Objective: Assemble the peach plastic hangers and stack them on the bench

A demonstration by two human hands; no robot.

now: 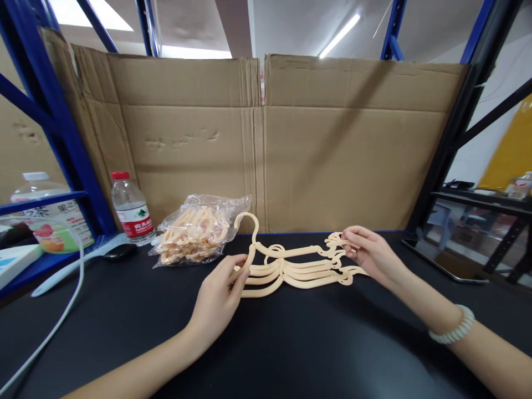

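Note:
Several cream plastic hangers lie overlapping on the black table, near its middle. Above them one cream hanger is raised, its hook pointing up and to the left. My left hand pinches the left arm of this raised hanger, with thumb and fingers around it. At the other end my right hand has its fingers closed on the hanger's right end. A clear plastic bag full of similar cream pieces sits behind my left hand.
Cardboard panels stand along the back of the black table. At the left are a red-capped water bottle, a larger bottle, a white cable and a white-handled brush. A dark tablet lies at the right.

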